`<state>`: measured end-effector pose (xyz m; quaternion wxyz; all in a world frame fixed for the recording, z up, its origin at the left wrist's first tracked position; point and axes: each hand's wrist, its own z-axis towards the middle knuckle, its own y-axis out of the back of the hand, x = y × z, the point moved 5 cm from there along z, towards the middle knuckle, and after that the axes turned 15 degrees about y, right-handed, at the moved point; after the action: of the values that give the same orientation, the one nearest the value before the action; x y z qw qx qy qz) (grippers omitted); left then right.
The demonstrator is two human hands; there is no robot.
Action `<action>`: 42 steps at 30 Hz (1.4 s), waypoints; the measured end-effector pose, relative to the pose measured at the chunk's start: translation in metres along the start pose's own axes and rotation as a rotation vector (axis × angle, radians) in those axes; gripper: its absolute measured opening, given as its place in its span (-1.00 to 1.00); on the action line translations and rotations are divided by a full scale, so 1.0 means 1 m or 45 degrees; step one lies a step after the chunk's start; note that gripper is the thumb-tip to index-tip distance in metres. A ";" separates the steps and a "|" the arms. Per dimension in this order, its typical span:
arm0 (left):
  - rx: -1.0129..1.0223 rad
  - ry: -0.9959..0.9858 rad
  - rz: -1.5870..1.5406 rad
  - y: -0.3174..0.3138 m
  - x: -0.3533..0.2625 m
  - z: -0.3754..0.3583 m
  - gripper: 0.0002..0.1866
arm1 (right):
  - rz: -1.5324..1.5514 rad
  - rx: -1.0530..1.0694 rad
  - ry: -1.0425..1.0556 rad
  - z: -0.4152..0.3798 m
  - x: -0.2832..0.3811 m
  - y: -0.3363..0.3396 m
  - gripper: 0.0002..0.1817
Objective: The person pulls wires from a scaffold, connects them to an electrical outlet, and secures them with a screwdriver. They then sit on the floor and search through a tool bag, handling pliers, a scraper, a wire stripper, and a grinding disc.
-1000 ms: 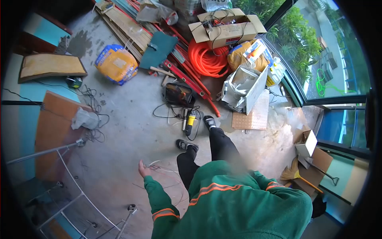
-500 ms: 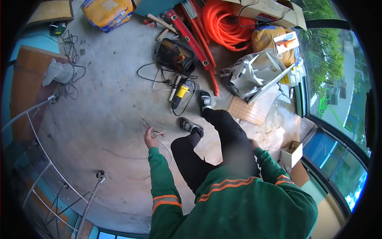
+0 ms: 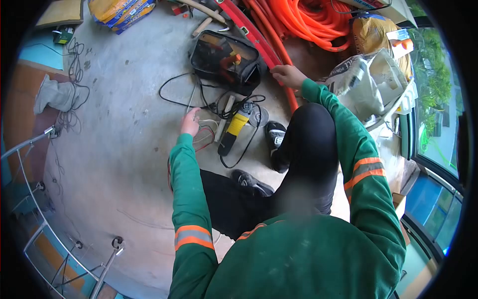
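My left hand (image 3: pixel 189 122) is closed on a bundle of thin electrical wires (image 3: pixel 205 133), white and red, just left of the angle grinder. Part of the bundle is hidden by the hand and sleeve. My right hand (image 3: pixel 289 75) reaches forward past my knee, its fingers curled on the near end of a red spirit level (image 3: pixel 249 34). The yellow and black angle grinder (image 3: pixel 235 128) lies on the floor between my hands, its cord looped around it. Just beyond it sits an open black tool case (image 3: pixel 226 60) with an orange-handled item inside.
Orange tubes (image 3: pixel 285 55) and a coil of orange hose (image 3: pixel 318 25) lie at the back right. Bags (image 3: pixel 366 84) crowd the window side. A hammer (image 3: pixel 201 11) lies behind the tool case. A metal frame (image 3: pixel 37 199) on casters stands at left, near loose cables (image 3: pixel 74 74).
I have leaned forward. My left hand has moved forward with the wires towards the grinder. My right hand has come from beside my thigh to the end of the spirit level.
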<state>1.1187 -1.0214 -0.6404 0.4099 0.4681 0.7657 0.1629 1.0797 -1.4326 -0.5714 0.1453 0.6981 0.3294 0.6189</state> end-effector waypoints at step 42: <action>-0.662 -0.804 0.024 -0.043 -0.248 0.019 -0.43 | -1.181 0.196 0.369 0.148 -0.024 0.033 -0.75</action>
<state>1.1643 -1.2562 -0.5611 0.7281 0.3829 0.5310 0.2031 1.2305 -1.4420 -0.5979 0.3062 0.3933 0.6672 0.5536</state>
